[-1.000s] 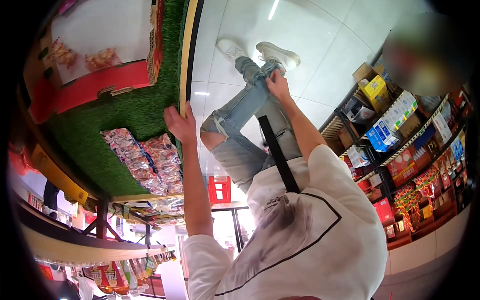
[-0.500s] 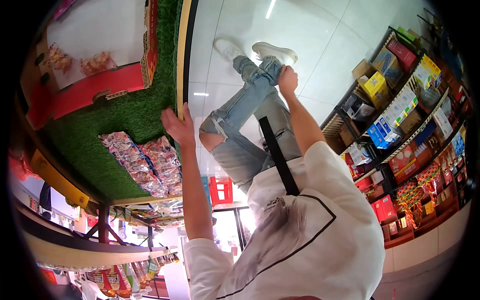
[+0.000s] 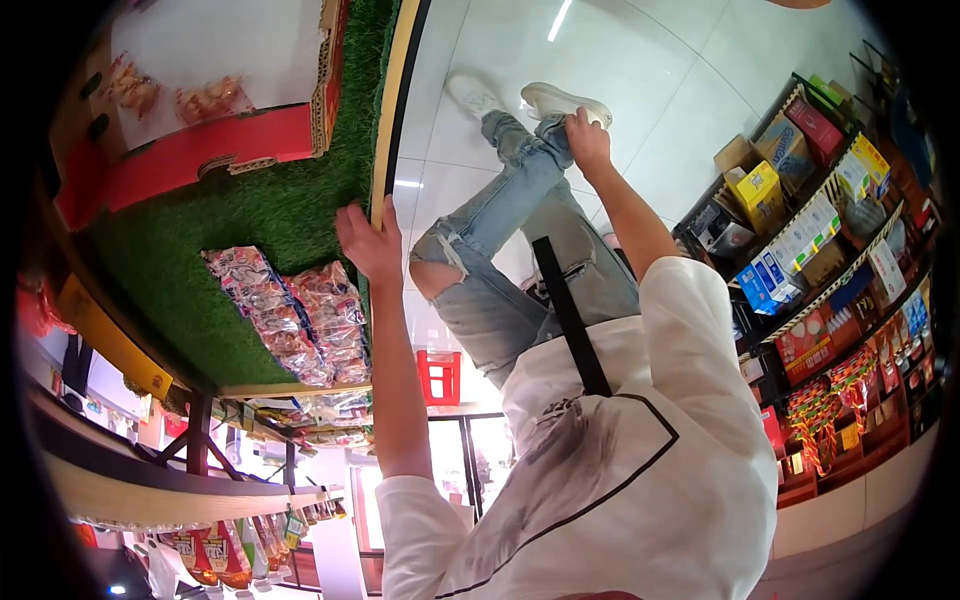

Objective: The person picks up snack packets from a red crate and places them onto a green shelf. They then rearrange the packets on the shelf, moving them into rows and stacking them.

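Note:
My left hand (image 3: 370, 240) grips the wooden edge (image 3: 396, 110) of a display shelf, its fingers lying over the green artificial turf (image 3: 190, 290) and its thumb at the outer side. Just below that hand, packs of small wrapped snacks (image 3: 325, 325) lie on the turf. My right hand (image 3: 588, 142) is closed, with its fingertips at the heel of a white shoe (image 3: 550, 98), beside the rolled cuff of the ripped jeans (image 3: 470, 240). The legs are crossed, one shin over the other. A second white shoe (image 3: 475, 94) sits to the left.
A cardboard box with a red side (image 3: 210, 165) stands on the turf, two snack bags (image 3: 215, 100) inside. On the right, shelves carry boxed goods (image 3: 765, 275). A red plastic stool (image 3: 438, 378) stands beyond my left arm. Pale tiles (image 3: 650, 90) form the floor.
My right hand has moved from the jeans cuff to the heel of the shoe. My left hand stays on the shelf edge. The whole view has shifted slightly.

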The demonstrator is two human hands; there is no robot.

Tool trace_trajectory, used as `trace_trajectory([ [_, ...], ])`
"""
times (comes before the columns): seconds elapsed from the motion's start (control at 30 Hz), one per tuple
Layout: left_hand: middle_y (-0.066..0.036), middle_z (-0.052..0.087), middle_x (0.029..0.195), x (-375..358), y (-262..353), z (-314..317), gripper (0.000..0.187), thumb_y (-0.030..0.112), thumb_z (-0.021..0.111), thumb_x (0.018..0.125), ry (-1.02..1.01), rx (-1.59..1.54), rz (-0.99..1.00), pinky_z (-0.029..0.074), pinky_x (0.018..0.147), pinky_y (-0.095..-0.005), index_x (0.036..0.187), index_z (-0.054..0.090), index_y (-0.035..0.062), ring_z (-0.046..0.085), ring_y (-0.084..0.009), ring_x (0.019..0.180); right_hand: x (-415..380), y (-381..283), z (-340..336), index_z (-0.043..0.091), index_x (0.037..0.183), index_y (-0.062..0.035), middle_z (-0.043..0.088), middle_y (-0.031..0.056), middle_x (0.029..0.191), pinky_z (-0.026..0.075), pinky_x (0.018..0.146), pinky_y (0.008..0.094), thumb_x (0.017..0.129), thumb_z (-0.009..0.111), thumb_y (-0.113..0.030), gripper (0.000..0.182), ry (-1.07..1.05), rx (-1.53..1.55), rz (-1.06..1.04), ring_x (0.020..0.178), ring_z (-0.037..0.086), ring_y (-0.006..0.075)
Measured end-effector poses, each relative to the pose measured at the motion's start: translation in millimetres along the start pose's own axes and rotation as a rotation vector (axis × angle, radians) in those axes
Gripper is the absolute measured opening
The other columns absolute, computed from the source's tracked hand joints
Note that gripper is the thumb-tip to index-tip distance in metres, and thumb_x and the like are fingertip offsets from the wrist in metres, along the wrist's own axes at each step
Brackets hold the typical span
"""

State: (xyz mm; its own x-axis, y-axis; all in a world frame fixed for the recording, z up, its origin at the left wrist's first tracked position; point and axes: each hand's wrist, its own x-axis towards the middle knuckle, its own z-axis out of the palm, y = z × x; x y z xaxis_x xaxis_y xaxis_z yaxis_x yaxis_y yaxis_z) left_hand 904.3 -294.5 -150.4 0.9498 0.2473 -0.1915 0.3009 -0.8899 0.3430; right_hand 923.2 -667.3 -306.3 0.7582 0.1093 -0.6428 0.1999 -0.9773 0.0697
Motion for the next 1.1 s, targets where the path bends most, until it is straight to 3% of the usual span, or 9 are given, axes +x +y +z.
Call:
trace_trajectory([
  [0.13,-0.023,0.051,0.088,2.8,2.4,2.3,0.04,0.029,0.067,0.083,0.021,-0.011,0.015,0.044,0.067,-0.0484,0.092,0.051,-0.0065,0.052,-0.0433,0.081,0.4,3.8,15.2,0.052,0.099,-0.0032,0.054,0.0145,0.106,0.055,0.056,0.0401,0.082,0.053,-0.005,0.017,-0.118,0.055,-0.06,0.076,0.067,0.0309],
  [0.23,-0.021,0.05,0.086,0.2,-3.3,2.1,0.039,0.031,0.067,0.083,0.022,0.016,0.034,0.043,0.065,-0.0478,0.092,0.052,-0.0043,0.051,-0.0411,0.078,-4.2,22.6,16.5,0.054,0.096,-0.0033,0.055,0.0141,0.095,0.056,0.056,0.0391,0.081,0.056,-0.008,0.016,-0.067,0.123,-0.115,0.082,0.066,0.0305],
  [0.33,-0.019,0.049,0.085,2.3,-1.0,4.4,0.038,0.031,0.066,0.083,0.067,0.008,0.048,0.043,0.065,-0.0475,0.092,0.052,-0.0031,0.051,-0.0402,0.078,-6.3,38.0,12.5,0.052,0.096,-0.0006,0.057,0.0188,0.098,0.054,0.064,0.0455,0.086,0.05,-0.007,0.012,-0.081,0.303,-0.021,0.078,0.063,0.039],
  [0.43,-0.019,0.049,0.085,-0.3,-0.6,4.5,0.038,0.031,0.066,0.083,0.065,-0.002,0.027,0.043,0.065,-0.0475,0.092,0.053,-0.0029,0.051,-0.0403,0.078,-10.5,43.2,29.6,0.052,0.1,0.0002,0.061,0.0207,0.093,0.052,0.068,0.0495,0.089,0.049,-0.011,0.016,0.008,0.438,0.256,0.079,0.062,0.0418],
  [0.53,-0.019,0.049,0.084,-0.2,-1.5,7.1,0.038,0.031,0.066,0.083,0.058,-0.004,0.016,0.043,0.064,-0.0476,0.091,0.053,-0.0029,0.051,-0.0405,0.078,-0.9,54.5,55.8,0.051,0.107,0.0011,0.063,0.0234,0.087,0.05,0.069,0.0514,0.09,0.05,-0.014,0.023,0.023,0.531,0.122,0.08,0.061,0.0428],
  [0.63,-0.019,0.049,0.083,-1.7,-4.4,7.1,0.038,0.032,0.066,0.083,0.053,0.005,0.014,0.043,0.064,-0.0477,0.09,0.052,-0.003,0.051,-0.0406,0.077,4.1,53.5,53.7,0.05,0.111,0.002,0.063,0.0263,0.085,0.05,0.07,0.0509,0.089,0.05,-0.013,0.026,-0.004,0.506,0.018,0.079,0.061,0.0427],
  [0.73,-0.019,0.048,0.083,-1.5,-3.3,8.7,0.038,0.032,0.066,0.083,0.061,0.002,0.017,0.042,0.063,-0.0479,0.09,0.052,-0.003,0.051,-0.0406,0.076,6.0,52.7,39.0,0.048,0.098,0.0018,0.064,0.0219,0.087,0.052,0.067,0.0478,0.084,0.048,-0.005,0.015,-0.104,0.398,-0.027,0.079,0.063,0.0399],
  [0.83,-0.019,0.048,0.082,-0.6,-1.9,6.7,0.038,0.031,0.066,0.083,0.061,-0.008,0.019,0.042,0.063,-0.0481,0.089,0.051,-0.003,0.051,-0.0406,0.076,7.8,58.4,50.4,0.046,0.101,0.0048,0.063,0.0221,0.088,0.054,0.064,0.0454,0.084,0.049,-0.004,0.02,-0.078,0.307,-0.101,0.076,0.065,0.0382],
  [1.1,-0.02,0.048,0.082,0.6,-4.3,6.7,0.039,0.031,0.066,0.083,0.06,0.006,0.047,0.041,0.064,-0.0484,0.091,0.051,-0.0032,0.05,-0.0408,0.075,0.2,32.3,46.6,0.042,0.112,0.0094,0.061,0.0242,0.093,0.056,0.059,0.0422,0.084,0.047,-0.001,0.03,0.009,0.191,0.097,0.075,0.066,0.0364],
])
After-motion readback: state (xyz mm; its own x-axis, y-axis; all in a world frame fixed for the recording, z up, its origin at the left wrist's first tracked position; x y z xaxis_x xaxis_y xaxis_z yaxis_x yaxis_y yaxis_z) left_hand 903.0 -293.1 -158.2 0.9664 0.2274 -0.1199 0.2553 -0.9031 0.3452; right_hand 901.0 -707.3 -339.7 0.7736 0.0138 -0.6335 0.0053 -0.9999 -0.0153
